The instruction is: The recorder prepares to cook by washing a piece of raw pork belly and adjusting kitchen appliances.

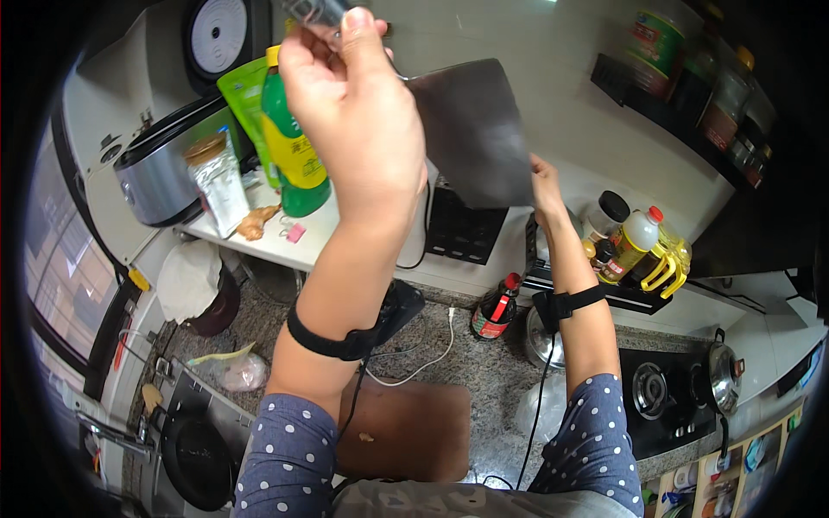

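My left hand (369, 123) is raised at the top of the view, its fingers closed around a shiny grey handle. From that hand a broad dark blade (473, 129), which looks like a cleaver's, reaches to the right, flat face towards me. At the blade's far right edge is my right hand (545, 184); its fingertips are partly hidden behind the blade, so I cannot tell whether they grip it. Below the blade, a black slotted rack (463, 230) is on the white wall. A brown cutting board (414, 434) lies on the granite counter beneath my arms, with a small pale scrap on it.
On the left shelf stand a green bottle (285, 142), a silver pouch (217, 188) and a rice cooker (162, 162). A sauce bottle (495, 311) is on the counter. Right are bottles on a black rack (596, 294) and a gas hob (667, 398). A frying pan (197, 460) sits by the sink.
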`<action>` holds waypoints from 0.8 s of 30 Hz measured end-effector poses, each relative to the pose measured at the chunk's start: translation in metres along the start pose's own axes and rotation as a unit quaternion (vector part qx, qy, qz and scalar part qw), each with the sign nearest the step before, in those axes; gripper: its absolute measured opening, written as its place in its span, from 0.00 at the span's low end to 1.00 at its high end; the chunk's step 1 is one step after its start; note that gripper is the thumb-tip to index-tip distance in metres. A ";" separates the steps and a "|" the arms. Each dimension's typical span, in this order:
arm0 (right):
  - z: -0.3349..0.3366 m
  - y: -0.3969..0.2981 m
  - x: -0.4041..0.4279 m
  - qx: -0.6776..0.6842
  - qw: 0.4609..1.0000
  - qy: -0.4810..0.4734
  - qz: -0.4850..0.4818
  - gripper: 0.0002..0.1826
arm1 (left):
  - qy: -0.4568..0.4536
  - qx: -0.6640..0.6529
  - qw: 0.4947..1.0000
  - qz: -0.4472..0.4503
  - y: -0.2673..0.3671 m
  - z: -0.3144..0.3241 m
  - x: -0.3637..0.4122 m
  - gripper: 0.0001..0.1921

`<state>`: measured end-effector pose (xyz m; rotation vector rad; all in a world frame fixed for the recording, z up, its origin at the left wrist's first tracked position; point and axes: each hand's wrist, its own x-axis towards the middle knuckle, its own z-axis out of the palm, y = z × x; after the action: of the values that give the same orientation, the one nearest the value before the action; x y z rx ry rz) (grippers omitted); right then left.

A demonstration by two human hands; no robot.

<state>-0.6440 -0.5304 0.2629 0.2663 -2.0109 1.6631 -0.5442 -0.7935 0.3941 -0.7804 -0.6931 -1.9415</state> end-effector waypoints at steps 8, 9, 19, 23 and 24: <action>0.019 -0.029 -0.089 0.010 0.992 -0.123 -0.022 0.27 | 0.154 -0.144 0.820 -0.533 0.062 -0.057 -0.044 0.08; 0.052 -0.041 -0.119 -0.085 0.976 -0.188 -0.061 0.27 | 0.184 -0.147 0.799 -0.553 0.070 -0.081 -0.054 0.08; 0.150 -0.088 -0.376 -0.090 0.978 -0.033 -0.185 0.36 | 0.208 -0.319 0.561 -0.735 0.172 -0.168 -0.223 0.16; 0.161 -0.078 -0.428 -0.070 0.981 -0.023 -0.177 0.35 | 0.136 -0.295 0.594 -0.736 0.216 -0.215 -0.277 0.13; 0.156 -0.078 -0.442 -0.068 0.982 -0.039 -0.171 0.35 | 0.082 -0.256 0.566 -0.779 0.241 -0.215 -0.263 0.13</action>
<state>-0.2735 -0.7724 0.0905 0.5998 -1.9898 1.3154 -0.2796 -0.9140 0.0961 -0.0506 -0.7330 -3.9289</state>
